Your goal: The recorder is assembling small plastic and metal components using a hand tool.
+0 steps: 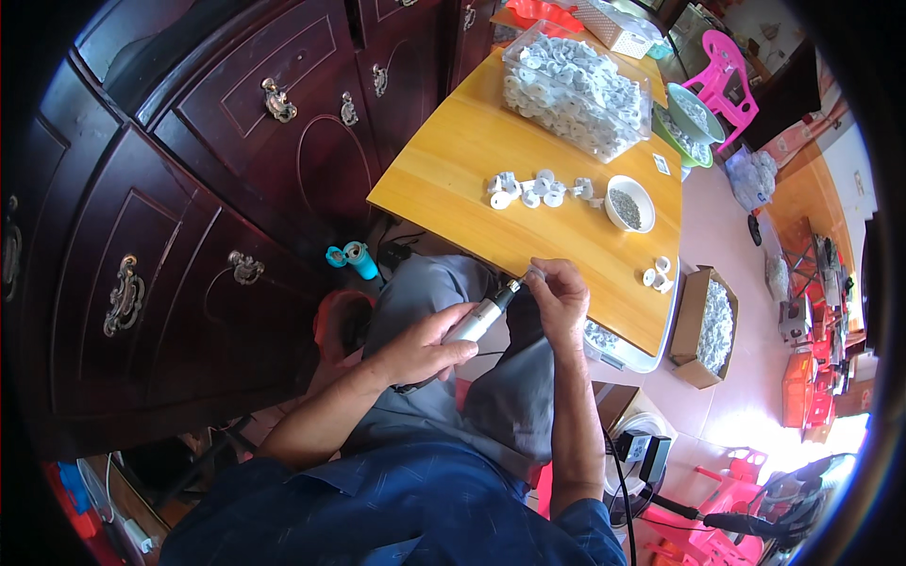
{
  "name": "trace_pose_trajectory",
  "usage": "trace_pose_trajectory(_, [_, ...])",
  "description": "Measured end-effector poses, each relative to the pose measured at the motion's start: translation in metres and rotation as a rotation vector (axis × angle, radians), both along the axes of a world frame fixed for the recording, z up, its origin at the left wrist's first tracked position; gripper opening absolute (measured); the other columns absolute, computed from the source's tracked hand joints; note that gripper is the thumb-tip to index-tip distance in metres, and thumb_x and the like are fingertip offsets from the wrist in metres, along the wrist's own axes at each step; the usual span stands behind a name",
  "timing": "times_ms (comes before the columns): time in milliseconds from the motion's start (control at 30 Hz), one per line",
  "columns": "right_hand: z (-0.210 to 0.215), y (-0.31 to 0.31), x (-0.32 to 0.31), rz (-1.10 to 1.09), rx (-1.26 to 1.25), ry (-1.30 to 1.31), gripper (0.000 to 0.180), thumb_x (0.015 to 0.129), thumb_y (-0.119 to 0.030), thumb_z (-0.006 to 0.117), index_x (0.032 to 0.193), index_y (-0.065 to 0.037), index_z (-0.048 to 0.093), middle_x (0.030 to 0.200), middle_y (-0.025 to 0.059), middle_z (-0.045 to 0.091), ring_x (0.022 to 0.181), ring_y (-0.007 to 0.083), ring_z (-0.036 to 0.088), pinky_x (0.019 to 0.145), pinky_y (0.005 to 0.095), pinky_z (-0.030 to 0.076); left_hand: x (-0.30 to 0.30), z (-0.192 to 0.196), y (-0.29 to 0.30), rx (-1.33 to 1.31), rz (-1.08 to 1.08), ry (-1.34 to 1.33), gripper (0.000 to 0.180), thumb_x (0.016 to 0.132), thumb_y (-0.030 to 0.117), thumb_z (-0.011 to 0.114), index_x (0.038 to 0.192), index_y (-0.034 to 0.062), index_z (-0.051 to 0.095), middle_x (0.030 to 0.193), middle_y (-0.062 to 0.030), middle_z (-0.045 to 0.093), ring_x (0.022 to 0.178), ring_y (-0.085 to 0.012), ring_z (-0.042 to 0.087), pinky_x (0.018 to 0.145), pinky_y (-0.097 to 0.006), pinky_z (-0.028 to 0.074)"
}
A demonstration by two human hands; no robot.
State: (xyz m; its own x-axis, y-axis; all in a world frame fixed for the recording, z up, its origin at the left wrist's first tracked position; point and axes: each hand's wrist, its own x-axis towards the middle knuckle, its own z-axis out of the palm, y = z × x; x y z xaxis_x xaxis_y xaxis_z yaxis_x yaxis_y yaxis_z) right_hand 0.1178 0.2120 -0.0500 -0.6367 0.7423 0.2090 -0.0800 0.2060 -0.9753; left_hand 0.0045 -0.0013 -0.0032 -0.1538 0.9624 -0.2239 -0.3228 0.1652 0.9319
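Observation:
My left hand (439, 341) is wrapped round the silver body of an electric screwdriver (478, 321). Its black nose points up and to the right, over my lap by the table edge. At its tip, my right hand (562, 292) pinches a small whitish plastic piece (536, 273); the fingers partly hide it. Just beyond, on the wooden table (453, 179), lies a row of small white plastic fittings (543, 189). To their right stands a white bowl (633, 182) of small grey metal pieces, probably screws. A few more fittings (658, 274) sit near the right edge.
A clear bin (647, 102) heaped with white fittings stands at the table's far end. Dark wooden cabinets (236, 123) line the left. On the floor are a cardboard box (692, 325) of white parts and a turquoise bottle (360, 261). A black cable (618, 472) runs beside my right arm.

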Motion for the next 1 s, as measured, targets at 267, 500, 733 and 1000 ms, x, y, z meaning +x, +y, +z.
trace_pose_trajectory(267, [-0.004, -0.004, -0.002, 0.002, -0.069, 0.005, 0.017, 0.084, 0.005, 0.07, 0.099, 0.0, 0.069, 0.089, 0.0016, 0.06, 0.075, 0.0065, 0.059, 0.069, 0.0207, 0.048, -0.003, -0.002, -0.001, -0.008, -0.022, 0.018, 0.059, 0.095, 0.017, 0.059, 0.146, 0.0004, 0.033, 0.088, -0.0044, 0.053, 0.066, -0.0085, 0.052, 0.053, -0.024, 0.047])
trace_pose_trajectory(500, [0.004, -0.009, -0.001, 0.021, -0.189, 0.022, 0.019, 0.086, 0.003, 0.068, 0.104, 0.001, 0.067, 0.089, 0.0026, 0.065, 0.077, 0.0062, 0.061, 0.068, 0.0212, 0.05, -0.002, -0.002, 0.001, -0.027, -0.031, -0.037, 0.06, 0.094, 0.017, 0.06, 0.146, 0.0003, 0.033, 0.087, -0.0042, 0.053, 0.062, -0.0086, 0.052, 0.052, -0.023, 0.046])
trace_pose_trajectory(733, [0.036, 0.031, 0.021, -0.32, 0.47, -0.248, 0.01, 0.084, -0.006, 0.068, 0.094, -0.004, 0.07, 0.09, 0.0113, 0.067, 0.079, 0.023, 0.066, 0.072, 0.0323, 0.052, -0.003, 0.001, 0.0, 0.006, 0.005, 0.035, 0.06, 0.091, 0.013, 0.062, 0.143, 0.0004, 0.035, 0.089, -0.003, 0.053, 0.061, -0.0074, 0.051, 0.052, -0.022, 0.045])
trace_pose_trajectory(1000, [0.015, 0.111, 0.082, -0.636, 0.915, -0.559, 0.012, 0.082, -0.008, 0.067, 0.093, -0.008, 0.071, 0.114, 0.0137, 0.062, 0.106, 0.0358, 0.058, 0.092, 0.0453, 0.046, -0.01, 0.004, 0.003, -0.071, -0.128, 0.239, 0.064, 0.088, 0.011, 0.064, 0.144, 0.0001, 0.035, 0.092, -0.0017, 0.053, 0.066, -0.0054, 0.051, 0.055, -0.022, 0.046])
